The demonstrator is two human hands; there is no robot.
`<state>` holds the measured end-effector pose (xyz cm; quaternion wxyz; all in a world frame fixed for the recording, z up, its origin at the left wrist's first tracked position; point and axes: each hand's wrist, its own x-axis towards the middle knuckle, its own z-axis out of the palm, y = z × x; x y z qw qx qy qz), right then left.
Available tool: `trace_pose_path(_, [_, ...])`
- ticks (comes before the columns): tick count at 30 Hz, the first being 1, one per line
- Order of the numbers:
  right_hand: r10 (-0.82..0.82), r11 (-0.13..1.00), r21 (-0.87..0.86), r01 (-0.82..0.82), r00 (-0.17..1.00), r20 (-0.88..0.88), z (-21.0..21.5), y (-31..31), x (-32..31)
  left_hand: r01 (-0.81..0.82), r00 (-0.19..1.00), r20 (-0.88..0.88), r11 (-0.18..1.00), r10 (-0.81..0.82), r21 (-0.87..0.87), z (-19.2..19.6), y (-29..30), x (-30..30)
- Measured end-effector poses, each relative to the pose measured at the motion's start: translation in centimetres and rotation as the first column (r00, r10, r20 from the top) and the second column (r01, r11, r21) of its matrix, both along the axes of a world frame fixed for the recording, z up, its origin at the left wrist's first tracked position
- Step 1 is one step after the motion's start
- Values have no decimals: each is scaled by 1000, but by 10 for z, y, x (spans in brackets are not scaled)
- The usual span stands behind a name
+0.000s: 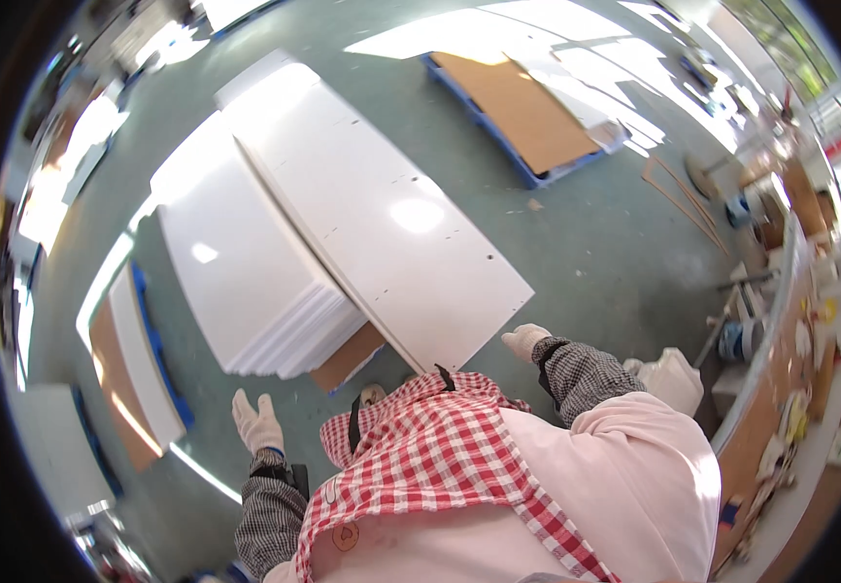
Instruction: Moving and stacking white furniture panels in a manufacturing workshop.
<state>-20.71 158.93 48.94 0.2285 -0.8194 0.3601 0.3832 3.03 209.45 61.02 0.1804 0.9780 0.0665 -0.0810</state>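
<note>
Facing the near end of two panel groups, the operator, in a red-and-white checked apron (pixel 430 447), appears in the head view with both gloved hands free of stock. The stack of white panels (pixel 241 223) lies to the left; the long drilled white panel (pixel 367 185) lies flat just beside it. Left hand (pixel 257 424): fingers spread wide, holding nothing, near the stack but apart. Right hand (pixel 526 340): just off the drilled panel's near edge; nothing visible in it, finger closure I cannot tell. Status, as judged: stacking is well advanced, near edges slightly stepped (brown cardboard sheet (pixel 353 356) shows low at the corner). Remaining quantity cannot be determined.
</note>
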Motion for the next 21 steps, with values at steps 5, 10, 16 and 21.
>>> trace_pose_path(5, [-395, 905, -176, 387, 919, -13, 33, 19, -150, 282, 958, -121, 931, -260, 230, -49, -46, 140])
trace_pose_path(10, [-872, 488, -83, 869, 483, -76, -5, 146, -227, 393, 914, -85, 813, -397, 430, -114, -91, 211])
trace_pose_path(16, [-889, 397, 190, 898, 428, -164, 40, 290, -156, 698, 609, -66, 494, -791, 519, -72, -182, 206])
trace_pose_path(21, [-783, 621, 210, 755, 610, 123, 55, 296, -115, 901, 302, -216, 204, -929, 382, -50, -212, 203])
